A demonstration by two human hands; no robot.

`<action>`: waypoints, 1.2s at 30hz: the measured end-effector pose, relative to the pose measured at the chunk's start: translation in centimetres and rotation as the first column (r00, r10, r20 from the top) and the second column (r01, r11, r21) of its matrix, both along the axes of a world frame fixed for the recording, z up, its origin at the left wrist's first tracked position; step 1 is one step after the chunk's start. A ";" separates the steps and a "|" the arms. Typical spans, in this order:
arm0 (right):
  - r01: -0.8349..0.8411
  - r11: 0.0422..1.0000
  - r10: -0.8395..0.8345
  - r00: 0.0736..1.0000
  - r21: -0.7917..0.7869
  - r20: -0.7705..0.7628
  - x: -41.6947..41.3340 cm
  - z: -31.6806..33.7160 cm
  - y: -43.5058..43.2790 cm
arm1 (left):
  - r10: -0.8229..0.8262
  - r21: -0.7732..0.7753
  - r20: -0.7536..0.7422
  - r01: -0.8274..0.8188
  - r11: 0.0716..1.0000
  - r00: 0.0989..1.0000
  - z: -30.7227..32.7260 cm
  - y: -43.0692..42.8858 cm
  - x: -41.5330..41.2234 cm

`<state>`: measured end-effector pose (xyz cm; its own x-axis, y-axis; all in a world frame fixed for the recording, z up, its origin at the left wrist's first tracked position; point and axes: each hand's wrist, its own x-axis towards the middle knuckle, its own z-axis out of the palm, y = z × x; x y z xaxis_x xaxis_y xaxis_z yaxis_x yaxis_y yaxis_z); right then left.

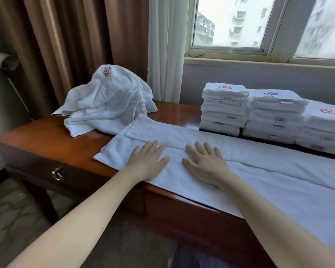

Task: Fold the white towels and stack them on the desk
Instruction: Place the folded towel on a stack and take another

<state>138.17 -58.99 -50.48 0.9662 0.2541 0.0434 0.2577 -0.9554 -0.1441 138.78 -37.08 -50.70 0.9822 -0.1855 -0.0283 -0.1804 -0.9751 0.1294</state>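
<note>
While both palms lie flat on it, the towel (278, 176) stretches along the front of the desk (43, 136), folded lengthwise into a long band whose hemmed edge runs down its middle. The left hand (148, 161) and right hand (206, 163) sit side by side near the band's left end, fingers (153, 147) straight and slightly spread, pressing down and pinching nothing. The terry cloth looks soft, light and limp, so it should crease easily but would sag and slip out of line if lifted by one point. The sensible hold is probably the two corners of a short end, carried over to meet the other end. Behind, a loose heap (108, 101) lies at the left, and three folded stacks (224, 111) stand side by side at the right.
</note>
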 end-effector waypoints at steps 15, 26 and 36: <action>-0.103 0.995 0.103 0.993 0.007 -0.049 -5.2 0.5 -1.1 | 0.055 0.045 0.018 -0.055 0.997 0.998 0.3 -0.8 -5.0; -0.131 0.974 0.139 0.990 0.184 -0.035 -7.5 2.6 1.3 | 0.134 -0.157 0.116 -0.115 0.981 0.984 1.7 2.3 -4.4; -0.126 0.977 0.123 0.992 0.174 0.030 -3.6 3.6 5.7 | 0.357 -0.255 0.162 -0.311 0.916 0.920 2.6 5.9 0.4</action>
<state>134.53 -53.33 -46.92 0.9260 0.3593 0.1159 0.3775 -0.8759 -0.3004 139.17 -31.15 -48.15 0.9679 0.1760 0.1793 0.1062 -0.9335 0.3426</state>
